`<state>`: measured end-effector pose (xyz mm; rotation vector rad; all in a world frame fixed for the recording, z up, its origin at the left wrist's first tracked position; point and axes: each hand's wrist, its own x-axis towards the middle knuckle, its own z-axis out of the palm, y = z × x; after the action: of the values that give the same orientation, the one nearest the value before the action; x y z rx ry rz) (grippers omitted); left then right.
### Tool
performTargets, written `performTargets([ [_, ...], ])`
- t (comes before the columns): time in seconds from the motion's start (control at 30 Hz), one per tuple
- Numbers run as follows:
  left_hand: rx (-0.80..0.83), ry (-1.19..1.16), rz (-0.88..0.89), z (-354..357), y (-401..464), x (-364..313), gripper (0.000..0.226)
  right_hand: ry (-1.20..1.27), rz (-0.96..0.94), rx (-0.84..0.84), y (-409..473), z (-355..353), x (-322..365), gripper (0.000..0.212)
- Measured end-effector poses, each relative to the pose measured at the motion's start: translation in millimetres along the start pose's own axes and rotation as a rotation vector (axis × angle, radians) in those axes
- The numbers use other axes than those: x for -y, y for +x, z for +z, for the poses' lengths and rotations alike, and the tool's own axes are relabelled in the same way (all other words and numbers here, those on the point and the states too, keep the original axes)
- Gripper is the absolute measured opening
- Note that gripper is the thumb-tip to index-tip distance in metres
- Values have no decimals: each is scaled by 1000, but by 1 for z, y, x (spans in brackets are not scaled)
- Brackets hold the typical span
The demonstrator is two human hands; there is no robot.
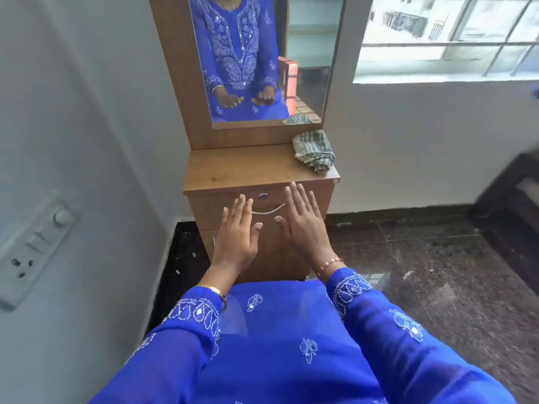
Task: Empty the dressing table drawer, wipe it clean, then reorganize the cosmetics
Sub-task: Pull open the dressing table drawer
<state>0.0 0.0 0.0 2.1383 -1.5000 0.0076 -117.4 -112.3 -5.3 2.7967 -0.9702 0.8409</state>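
Facing the camera, the closed drawer [271,207] runs left-right under the tabletop [248,167]; left hand [237,231] and right hand [302,221] hover flat-fingered, empty, hiding its handle's ends; contents unseen.

Two hands [271,228], one cloth [313,150], seemingly

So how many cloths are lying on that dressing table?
1. A folded striped cloth lies on the tabletop's back right corner, beside the mirror, which reflects its edge. The drawer is shut, so more may be hidden.
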Motion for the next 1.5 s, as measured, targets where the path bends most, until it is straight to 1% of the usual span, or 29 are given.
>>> performTargets([
  [0.03, 13, -5, -19, 0, 0, 1, 69, -21, -8, 3, -1, 3, 0, 61],
  [0.07, 41, 7, -34, -1, 1, 1, 66, -22, -13, 48, 0, 3, 1, 60],
  [0.1, 66, 17, -51, 0, 2, 3, 63, -11, -12, 127, 0, 6, 1, 58],
  [0.17, 128, 20, -92, 3, 6, 7, 55, 23, -6, 384, 4, 12, 0, 57],
  [0.2, 168, 27, -109, 4, 7, 8, 54, 25, -19, 475, 8, 16, 0, 58],
  [0.27, 278, 29, -155, 3, 14, 11, 53, 10, -24, 622, 19, 20, 2, 60],
  [0.3, 328, 25, -180, 3, 17, 13, 53, 13, -23, 667, 24, 24, 4, 61],
  [0.33, 369, 23, -202, 2, 20, 14, 53, 17, -23, 693, 30, 27, 6, 61],
  [0.4, 396, -8, -244, 0, 25, 17, 53, 19, -25, 707, 44, 34, 11, 56],
  [0.6, 364, -105, -305, -10, 31, 22, 54, -35, 13, 804, 64, 52, 17, 43],
  [0.73, 322, -136, -309, -16, 34, 24, 54, -64, 3, 737, 66, 57, 13, 38],
  [0.87, 276, -134, -261, -17, 34, 23, 54, -37, 9, 727, 68, 50, 20, 34],
  [1.03, 146, -3, -177, -11, 32, 30, 51, -13, -46, 700, 40, 33, 19, 26],
  [1.1, 140, 23, -174, -6, 26, 31, 50, -18, -91, 661, 20, 28, 20, 24],
  [1.2, 122, 113, -134, 1, 11, 28, 56, 3, -127, 614, -5, 26, 22, 23],
  [1.3, 62, 127, -109, 3, 1, 28, 48, 20, -154, 647, -14, 22, 20, 21],
  [1.33, 52, 120, -113, 2, 0, 27, 44, 34, -167, 631, -16, 19, 21, 19],
  [1.37, 52, 112, -119, 0, 0, 27, 42, 66, -175, 595, -18, 15, 22, 16],
  [1.4, 59, 109, -120, -3, 0, 27, 40, 131, -171, 514, -18, 10, 24, 13],
  [1.5, 116, 76, -134, -14, 1, 23, 34, 251, -160, 169, -18, -4, 26, 23],
])
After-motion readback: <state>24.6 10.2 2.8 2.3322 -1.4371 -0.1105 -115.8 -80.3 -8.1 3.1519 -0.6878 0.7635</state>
